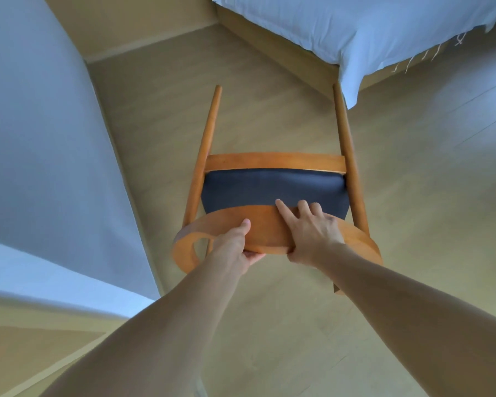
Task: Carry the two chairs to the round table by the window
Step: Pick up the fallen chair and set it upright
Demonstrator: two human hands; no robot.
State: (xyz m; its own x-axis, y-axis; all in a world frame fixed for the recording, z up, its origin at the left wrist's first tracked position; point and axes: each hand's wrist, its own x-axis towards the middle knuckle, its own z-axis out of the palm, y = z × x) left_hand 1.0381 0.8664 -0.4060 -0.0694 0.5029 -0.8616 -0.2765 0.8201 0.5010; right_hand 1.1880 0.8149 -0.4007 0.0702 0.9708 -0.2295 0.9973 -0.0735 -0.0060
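Note:
A wooden chair (272, 179) with a dark seat pad hangs tilted above the floor, its two front legs pointing away from me. My left hand (235, 247) grips the curved backrest from the left, thumb on top and fingers under the rim. My right hand (312, 227) grips the same backrest just to the right, fingers spread over its top toward the seat. Only this one chair is in view; the round table and the window are not in view.
A bed with a white duvet (370, 32) fills the upper right, close to the chair's right leg. A white wall corner (40, 138) stands on the left. Pale wood floor (427, 181) stretches ahead and to the right.

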